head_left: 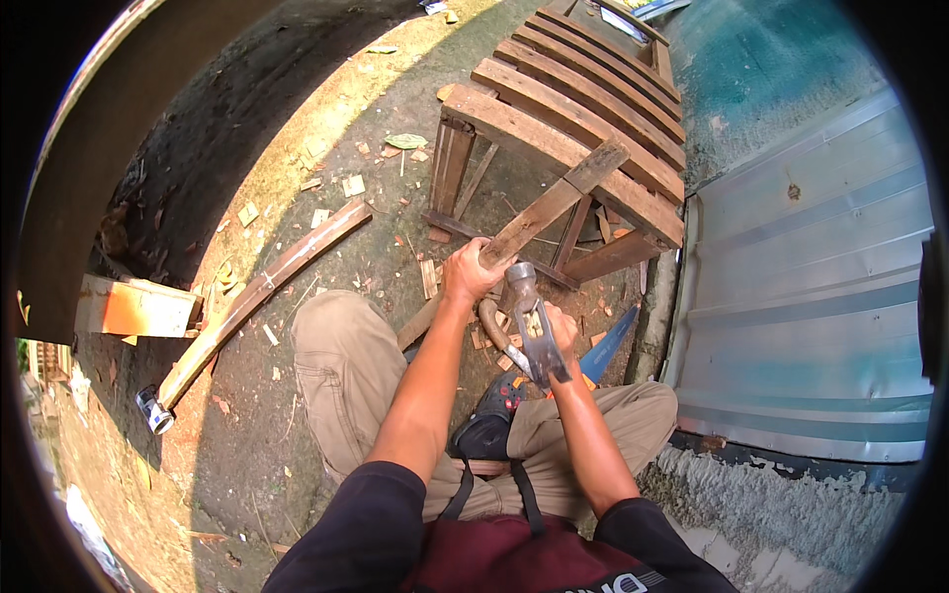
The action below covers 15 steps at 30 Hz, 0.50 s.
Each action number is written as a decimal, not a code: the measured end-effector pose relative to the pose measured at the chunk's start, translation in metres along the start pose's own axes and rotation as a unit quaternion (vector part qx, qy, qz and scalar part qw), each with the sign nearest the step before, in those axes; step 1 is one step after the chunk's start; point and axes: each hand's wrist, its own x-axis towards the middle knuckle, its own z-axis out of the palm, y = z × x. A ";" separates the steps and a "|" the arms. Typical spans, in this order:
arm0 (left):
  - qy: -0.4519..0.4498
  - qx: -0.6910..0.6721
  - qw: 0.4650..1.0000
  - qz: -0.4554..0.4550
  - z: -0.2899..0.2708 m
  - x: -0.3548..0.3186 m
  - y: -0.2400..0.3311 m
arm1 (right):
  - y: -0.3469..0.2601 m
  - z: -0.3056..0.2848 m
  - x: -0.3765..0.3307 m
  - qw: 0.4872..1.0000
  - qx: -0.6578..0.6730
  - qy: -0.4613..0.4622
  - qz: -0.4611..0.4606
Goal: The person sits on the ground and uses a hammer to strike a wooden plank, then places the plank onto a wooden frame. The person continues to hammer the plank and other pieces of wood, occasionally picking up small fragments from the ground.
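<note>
My left hand (pixel 470 272) is closed around a rough wooden batten (pixel 549 208). The batten slants up to the right, and its far end lies over the near edge of a slatted wooden bench (pixel 583 99). Just to the right, my right hand (pixel 561 331) grips a claw hammer (pixel 535 326). The hammer's striking face points away from me and its claw points back toward my forearm; the head hides most of the handle. Below the hands lies a tool with a curved brown handle (pixel 491 324), its kind partly hidden.
A saw with a blue blade (pixel 613 341) lies by my right knee. Left on the ground rests a long wooden piece (pixel 267 282), near an orange-ended block (pixel 148 308). Wood chips (pixel 354 185) litter the concrete. A corrugated metal sheet (pixel 806 277) stands along the right.
</note>
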 end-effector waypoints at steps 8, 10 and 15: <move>0.001 0.000 1.000 0.000 -0.002 0.006 -0.012 | -0.018 -0.007 0.007 0.997 0.002 -0.005 -0.075; -0.009 0.001 1.000 0.009 0.004 -0.003 -0.002 | 0.016 -0.003 -0.008 0.999 -0.037 -0.017 -0.019; -0.021 -0.011 0.999 0.021 -0.003 0.004 -0.002 | -0.022 -0.011 -0.004 0.983 -0.004 -0.018 0.180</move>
